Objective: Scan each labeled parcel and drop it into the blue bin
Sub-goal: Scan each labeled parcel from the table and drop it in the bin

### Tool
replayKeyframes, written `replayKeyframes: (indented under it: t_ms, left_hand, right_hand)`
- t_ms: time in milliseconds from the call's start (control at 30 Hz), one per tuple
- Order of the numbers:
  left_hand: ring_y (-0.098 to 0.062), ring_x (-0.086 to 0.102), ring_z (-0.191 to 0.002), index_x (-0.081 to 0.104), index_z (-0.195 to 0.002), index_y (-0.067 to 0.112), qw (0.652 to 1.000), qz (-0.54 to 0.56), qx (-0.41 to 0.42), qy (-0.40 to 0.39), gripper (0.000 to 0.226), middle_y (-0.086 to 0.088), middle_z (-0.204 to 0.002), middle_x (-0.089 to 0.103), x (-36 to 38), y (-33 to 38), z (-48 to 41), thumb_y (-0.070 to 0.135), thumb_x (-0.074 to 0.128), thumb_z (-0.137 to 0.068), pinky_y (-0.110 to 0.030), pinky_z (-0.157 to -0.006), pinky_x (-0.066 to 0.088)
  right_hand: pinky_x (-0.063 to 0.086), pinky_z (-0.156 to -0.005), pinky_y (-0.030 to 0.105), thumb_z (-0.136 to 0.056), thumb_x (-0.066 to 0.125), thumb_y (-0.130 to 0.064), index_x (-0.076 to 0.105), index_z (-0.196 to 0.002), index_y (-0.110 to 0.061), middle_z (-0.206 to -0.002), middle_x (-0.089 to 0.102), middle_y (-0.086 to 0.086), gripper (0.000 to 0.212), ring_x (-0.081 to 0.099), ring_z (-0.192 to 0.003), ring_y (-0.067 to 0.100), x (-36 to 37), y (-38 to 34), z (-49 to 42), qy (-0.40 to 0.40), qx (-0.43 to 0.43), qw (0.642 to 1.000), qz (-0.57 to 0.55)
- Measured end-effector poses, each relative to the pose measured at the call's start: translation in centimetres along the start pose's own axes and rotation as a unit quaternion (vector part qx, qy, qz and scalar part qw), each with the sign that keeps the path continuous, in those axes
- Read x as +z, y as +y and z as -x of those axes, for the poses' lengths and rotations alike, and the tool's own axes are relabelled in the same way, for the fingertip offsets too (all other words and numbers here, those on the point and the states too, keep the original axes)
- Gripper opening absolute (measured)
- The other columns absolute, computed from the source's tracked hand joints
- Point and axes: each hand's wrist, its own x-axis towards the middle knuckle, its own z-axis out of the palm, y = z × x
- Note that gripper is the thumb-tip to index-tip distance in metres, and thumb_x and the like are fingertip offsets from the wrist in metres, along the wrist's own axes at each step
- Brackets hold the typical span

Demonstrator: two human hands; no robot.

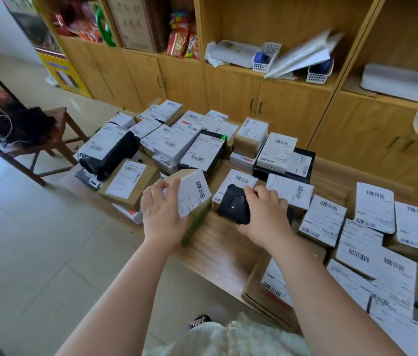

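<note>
My left hand (161, 211) grips a small cardboard parcel (192, 194) with a white barcode label, tilted up above the wooden table's (218, 242) left edge. My right hand (267, 214) holds a black handheld scanner (234, 206) just to the right of that parcel, close to its label. Several more labeled parcels lie around: a pile (177, 140) at the table's far left end and another group (372, 232) on the right. No blue bin is in view.
Wooden cabinets (254, 93) with shelves of papers, baskets and snack bags line the back wall. A small wooden stool (48, 134) with a black bag stands on the tiled floor at left. A flat green-edged item (195, 224) lies under the held parcel.
</note>
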Motion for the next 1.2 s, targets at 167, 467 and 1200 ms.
replayKeyframes:
  t_ms: [167,467,1200]
  left_hand:
    - [-0.031,0.020,-0.130,0.031,-0.148,0.022,1.000,-0.024,0.014,-0.005,0.085,-0.012,-0.140,0.031,-0.6,0.5,-1.1,0.028,0.076,-0.076,-0.046,-0.114,0.021]
    - [-0.030,0.024,-0.130,0.031,-0.147,0.027,0.999,0.019,-0.003,-0.042,0.087,-0.008,-0.138,0.033,-0.6,1.4,-2.5,0.049,0.076,-0.075,-0.046,-0.113,0.023]
    - [-0.031,0.029,-0.136,0.034,-0.148,0.020,0.886,0.213,0.293,-0.291,0.096,-0.012,-0.144,0.037,0.0,10.1,-0.2,0.050,0.081,-0.070,-0.043,-0.110,0.031]
  right_hand:
    - [0.028,-0.107,0.045,-0.079,0.072,-0.045,0.023,-0.154,-0.023,-0.144,0.033,0.004,0.092,0.031,-0.130,0.027,-0.2,-0.2,0.1,-0.005,0.006,1.000,-0.002]
    - [0.034,-0.099,0.044,-0.073,0.076,-0.046,0.034,-0.146,-0.025,-0.137,0.041,0.000,0.086,0.038,-0.124,0.026,-1.0,1.0,1.0,-0.007,0.070,0.996,-0.058]
    - [0.050,-0.092,0.046,-0.064,0.080,-0.045,0.047,-0.127,-0.032,-0.121,0.048,-0.004,0.072,0.048,-0.115,0.023,2.5,-5.3,17.0,0.281,0.535,0.774,-0.189]
